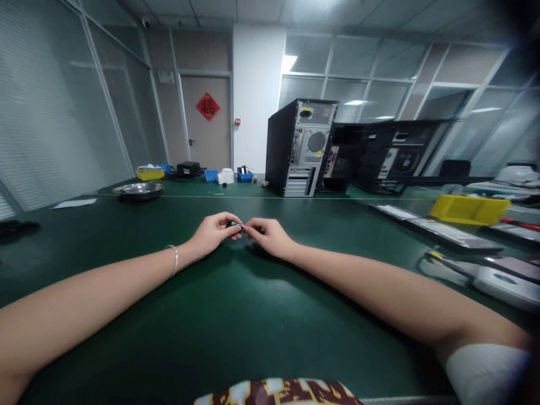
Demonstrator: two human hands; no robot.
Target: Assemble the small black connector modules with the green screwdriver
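Note:
Both my arms stretch out over the dark green table (236, 315). My left hand (214, 232) and my right hand (269, 236) meet at the middle of the table, fingers pinched together on a small dark part (235, 225) with a green bit on it. The part is too small to name. A thin bracelet sits on my left wrist.
Two black computer towers (300, 147) stand at the far middle, backs facing me. A metal bowl (140, 190) and small blue and yellow bins (149, 173) lie far left. A yellow bin (468, 209), flat boards and a white device (502, 284) lie at the right.

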